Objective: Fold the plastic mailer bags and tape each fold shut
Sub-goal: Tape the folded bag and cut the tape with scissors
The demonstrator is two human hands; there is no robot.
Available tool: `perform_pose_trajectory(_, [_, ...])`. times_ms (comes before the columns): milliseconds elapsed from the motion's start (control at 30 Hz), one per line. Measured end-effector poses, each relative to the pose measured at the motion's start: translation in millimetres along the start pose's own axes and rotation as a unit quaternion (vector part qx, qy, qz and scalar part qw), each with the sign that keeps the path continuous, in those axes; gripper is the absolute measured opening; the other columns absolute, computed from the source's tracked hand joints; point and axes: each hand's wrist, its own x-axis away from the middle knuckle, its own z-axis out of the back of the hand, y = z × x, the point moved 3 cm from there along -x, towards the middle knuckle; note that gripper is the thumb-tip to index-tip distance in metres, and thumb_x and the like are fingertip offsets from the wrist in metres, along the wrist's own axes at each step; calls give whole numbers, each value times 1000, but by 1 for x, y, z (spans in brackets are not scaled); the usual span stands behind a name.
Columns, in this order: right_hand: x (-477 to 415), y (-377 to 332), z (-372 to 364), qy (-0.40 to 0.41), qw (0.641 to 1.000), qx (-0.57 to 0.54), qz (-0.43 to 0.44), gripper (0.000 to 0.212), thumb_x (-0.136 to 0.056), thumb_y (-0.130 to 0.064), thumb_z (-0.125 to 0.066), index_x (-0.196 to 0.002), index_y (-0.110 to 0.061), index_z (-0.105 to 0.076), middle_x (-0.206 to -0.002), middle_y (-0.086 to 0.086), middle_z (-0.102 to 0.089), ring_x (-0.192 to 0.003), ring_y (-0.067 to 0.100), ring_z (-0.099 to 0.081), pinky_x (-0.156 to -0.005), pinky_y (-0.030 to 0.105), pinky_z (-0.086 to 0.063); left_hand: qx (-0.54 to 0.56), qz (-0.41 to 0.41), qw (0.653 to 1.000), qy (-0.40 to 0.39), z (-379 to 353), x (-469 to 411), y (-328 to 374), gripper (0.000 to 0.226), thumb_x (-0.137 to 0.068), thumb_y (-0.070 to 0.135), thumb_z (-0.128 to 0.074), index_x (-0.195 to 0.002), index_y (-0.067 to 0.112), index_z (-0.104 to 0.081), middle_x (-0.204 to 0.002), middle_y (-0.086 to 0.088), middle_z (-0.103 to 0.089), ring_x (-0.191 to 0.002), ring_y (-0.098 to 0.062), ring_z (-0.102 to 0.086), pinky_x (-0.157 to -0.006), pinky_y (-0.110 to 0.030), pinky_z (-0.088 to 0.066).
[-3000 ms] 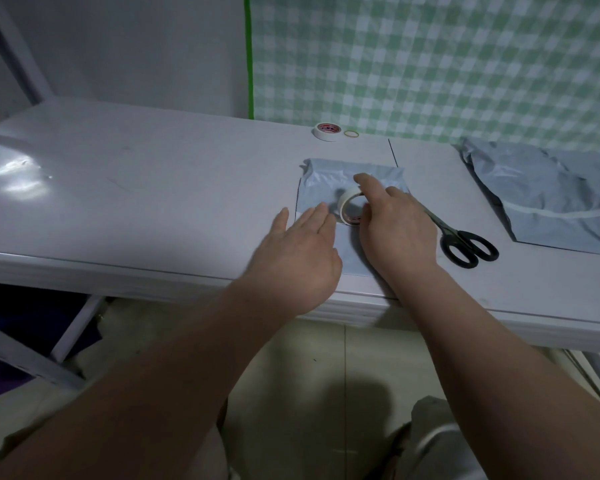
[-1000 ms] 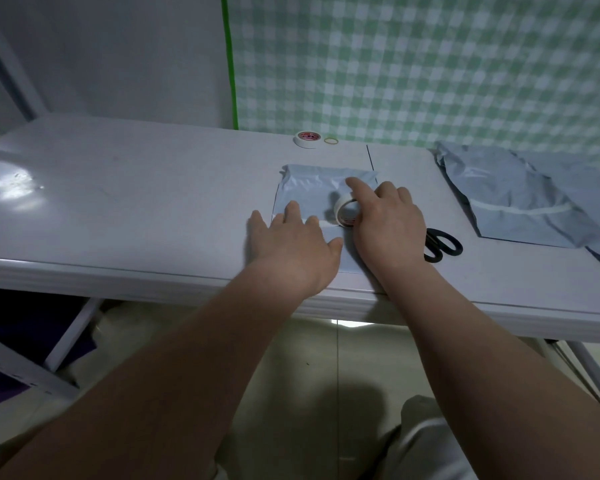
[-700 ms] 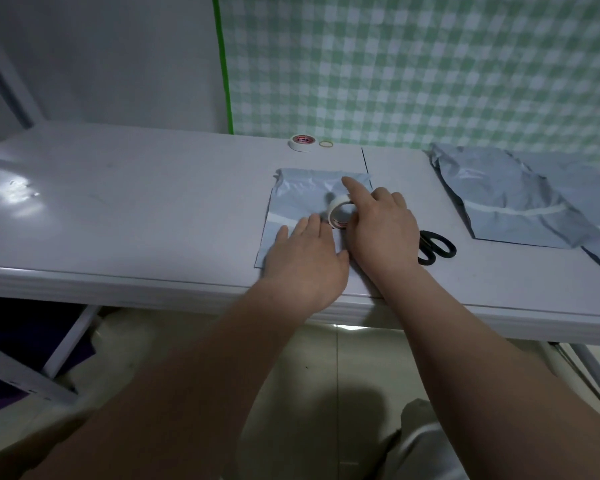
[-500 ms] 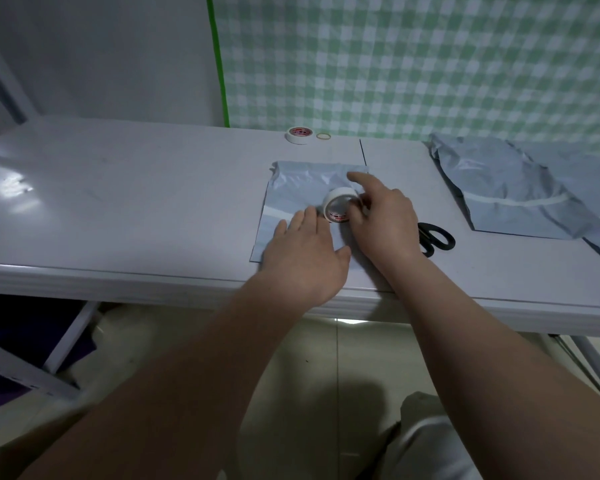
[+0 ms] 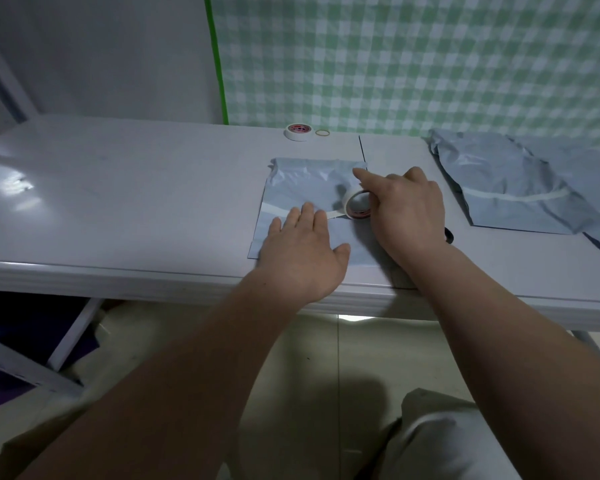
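A grey plastic mailer bag [image 5: 302,188] lies folded on the white table [image 5: 136,195] in front of me. My left hand [image 5: 303,252] presses flat on the bag, its fingertips on the end of a strip of tape. My right hand [image 5: 404,211] grips a white tape roll [image 5: 357,204] standing on edge on the bag. A short strip of tape runs from the roll to my left fingertips along the fold.
A second tape roll [image 5: 297,132] and a rubber band [image 5: 322,133] lie at the table's back edge. More grey mailer bags [image 5: 510,188] are piled at the right. Scissors [image 5: 448,234] lie mostly hidden behind my right wrist. A green checked curtain hangs behind.
My right hand has pulled the tape roll to the right, drawing out a strip of tape. My left hand has slid onto the fold and holds the tape's end down.
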Motion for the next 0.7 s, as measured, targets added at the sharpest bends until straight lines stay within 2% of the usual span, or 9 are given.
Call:
perform_pose_trajectory(200, [-1,2,7,10,997,68,42,45,-81,-6,-49,-120,-21,-65,-74,12,-63,-81,34,-49,-66,35,-24,1,-1,1000,0,1,0,0,66,-98,47,-21,-151,11,-6,-160,-9,1,-146,-26,0,-118,-44,-5])
perform_pose_trajectory(333, [-1,-5,7,39,992,97,64,44,-67,-4,-49,-102,-17,-73,-61,10,-57,-65,32,-51,-60,32,-26,2,0,1000,-9,3,0,2,62,-98,46,-20,-151,16,-8,-160,-10,1,-146,-28,0,-118,-46,-5])
perform_pose_trajectory(433, [-2,-8,5,28,991,115,68,44,-63,-2,-49,-98,-16,-73,-58,9,-54,-62,31,-50,-58,32,-26,3,5,1000,-24,7,0,3,60,-98,44,-20,-152,22,-6,-160,-11,3,-146,-29,1,-118,-48,-4])
perform_pose_trajectory(567, [0,-8,4,22,991,115,61,43,-67,2,-56,-105,-14,-71,-63,12,-55,-65,33,-51,-60,34,-26,-5,12,999,-36,8,0,8,57,-97,43,-19,-151,32,-6,-159,-13,4,-146,-31,2,-117,-52,-4])
perform_pose_trajectory(700, [6,-16,2,4,996,90,-5,53,-82,-2,-49,-132,-19,-54,-87,14,-60,-86,34,-50,-69,35,-22,-9,22,999,-36,7,-2,9,54,-96,46,-18,-149,40,-8,-159,-14,3,-146,-32,1,-115,-57,-4])
